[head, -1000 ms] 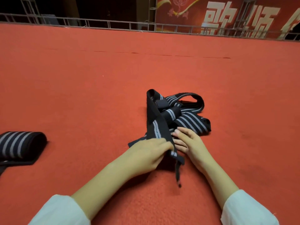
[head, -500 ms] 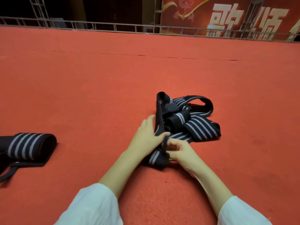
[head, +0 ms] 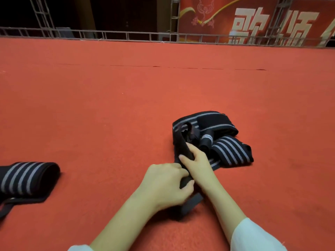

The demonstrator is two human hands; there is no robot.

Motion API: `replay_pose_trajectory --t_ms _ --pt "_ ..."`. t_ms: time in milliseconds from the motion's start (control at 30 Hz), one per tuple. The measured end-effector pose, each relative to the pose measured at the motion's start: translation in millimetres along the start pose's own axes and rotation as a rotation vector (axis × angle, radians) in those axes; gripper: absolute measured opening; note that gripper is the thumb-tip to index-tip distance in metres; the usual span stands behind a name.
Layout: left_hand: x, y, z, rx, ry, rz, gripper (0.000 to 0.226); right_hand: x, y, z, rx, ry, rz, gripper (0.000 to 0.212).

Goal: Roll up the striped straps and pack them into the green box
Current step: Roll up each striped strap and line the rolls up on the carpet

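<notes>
The loose striped strap (head: 227, 151) lies in a tangled heap on the red carpet (head: 126, 109), right of centre and just beyond the hands, black with pale grey stripes, its loops folded over one another. From the heap's left side one plain black band of it runs toward the person. The right hand (head: 198, 161) takes this band where it leaves the heap: the forefinger reaches up along it and the thumb crosses its face, so the band is pinched between them, while the other fingers are hidden behind the hand. Just nearer, touching the right hand, the left hand (head: 163, 185) has its fingers curled round the near end of the same band, gripping a small dark bundle; how tightly that bundle is wound cannot be told. A short black tab (head: 192, 202) sticks out on the carpet below the left hand, between the two forearms. Both arms come in from the bottom edge, each with a white sleeve (head: 253, 236) pushed back from the wrist. Well apart, at the left edge, a second rolled strap (head: 27, 178) lies on its side on the carpet, its stripes facing up, a thin black tail trailing beneath it. Far behind, a metal railing (head: 126, 36) borders the carpet, and a red banner (head: 253, 20) with large pale characters stands beyond it on the right.
</notes>
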State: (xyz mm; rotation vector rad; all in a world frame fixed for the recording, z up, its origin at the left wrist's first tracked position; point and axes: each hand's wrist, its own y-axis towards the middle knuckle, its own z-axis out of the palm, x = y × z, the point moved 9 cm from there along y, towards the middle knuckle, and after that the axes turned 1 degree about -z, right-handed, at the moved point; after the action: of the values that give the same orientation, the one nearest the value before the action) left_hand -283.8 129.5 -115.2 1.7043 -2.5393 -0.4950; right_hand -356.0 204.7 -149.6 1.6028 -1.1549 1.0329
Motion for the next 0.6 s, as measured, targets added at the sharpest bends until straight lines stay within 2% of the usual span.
replay_pose_trajectory --t_ms 67,133,167,233,333,400,467,500,600 --pt "27 0 -9 -0.086 -0.302 -0.158 0.063 2 0 5 0.052 -0.042 -0.041 0.042" --pt "63 -1 -20 -0.330 -0.533 -0.313 0.049 4 -4 11 0.122 -0.082 -0.078 0.047" --pt "75 -2 -21 -0.389 -0.582 -0.380 0.049 6 -9 17 0.174 -0.102 -0.089 0.047" --pt "87 2 -6 -0.331 -0.672 -0.458 0.062 12 -18 39 0.317 -0.136 -0.129 0.043" --pt "87 7 0 -0.295 -0.650 -0.372 0.054 22 -25 54 0.481 -0.046 -0.167 0.035" --pt "91 5 -4 -0.347 -0.704 -0.317 0.056 22 -17 39 0.353 0.105 -0.127 0.027" --pt "94 3 -6 -0.357 -0.760 -0.313 0.066 0 -9 22 0.137 0.345 0.108 0.022" --pt "96 2 -6 -0.366 -0.773 -0.324 0.069 -8 -8 21 0.090 0.440 0.192 0.020" --pt "101 0 -6 -0.387 -0.778 -0.355 0.070 -18 -4 19 -0.019 0.689 0.256 0.027"
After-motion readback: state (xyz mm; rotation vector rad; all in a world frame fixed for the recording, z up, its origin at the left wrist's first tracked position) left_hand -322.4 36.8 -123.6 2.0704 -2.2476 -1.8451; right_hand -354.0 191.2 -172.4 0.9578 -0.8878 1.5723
